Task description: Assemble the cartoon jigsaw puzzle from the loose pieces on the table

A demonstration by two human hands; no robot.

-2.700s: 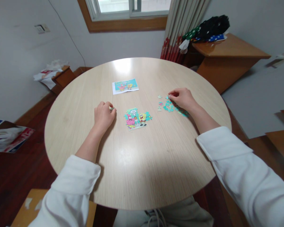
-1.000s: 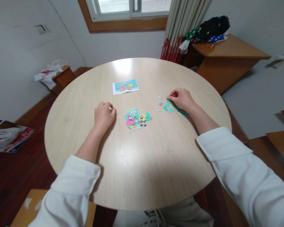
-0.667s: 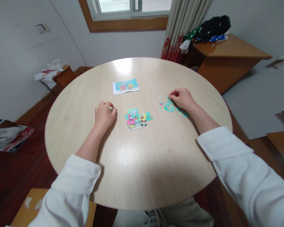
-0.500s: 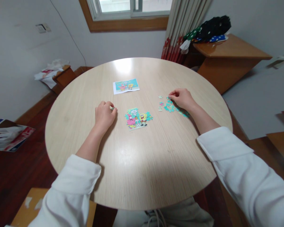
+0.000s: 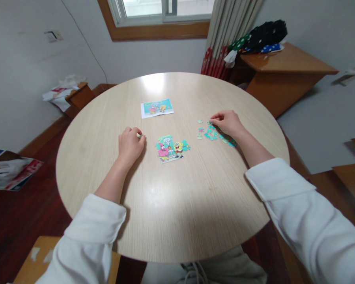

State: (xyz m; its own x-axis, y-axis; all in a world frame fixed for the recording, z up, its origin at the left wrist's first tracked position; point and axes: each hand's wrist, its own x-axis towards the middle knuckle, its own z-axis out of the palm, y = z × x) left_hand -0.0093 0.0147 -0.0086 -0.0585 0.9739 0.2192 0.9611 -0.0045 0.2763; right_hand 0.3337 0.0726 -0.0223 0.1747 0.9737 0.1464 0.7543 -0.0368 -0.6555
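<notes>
A partly joined cartoon puzzle [image 5: 172, 148] lies in the middle of the round wooden table [image 5: 171, 205]. My left hand [image 5: 130, 142] rests curled just left of it, pinching a small pale puzzle piece at its fingertips. My right hand [image 5: 227, 122] sits closed over a heap of loose teal puzzle pieces [image 5: 213, 133] to the right, its fingertips pinched at the pile's far edge. What they pinch is too small to name. A printed reference picture [image 5: 156, 107] lies farther back.
A wooden side table [image 5: 284, 65] with dark dotted cloth [image 5: 262, 35] stands at the back right beside a curtain [image 5: 227, 35]. A low stool with papers [image 5: 66, 92] is at the left wall. A bag [image 5: 8, 171] lies on the dark floor.
Almost nothing has changed. My right hand's fingertips shift slightly at the far edge of the loose pieces. My left hand stays still.
</notes>
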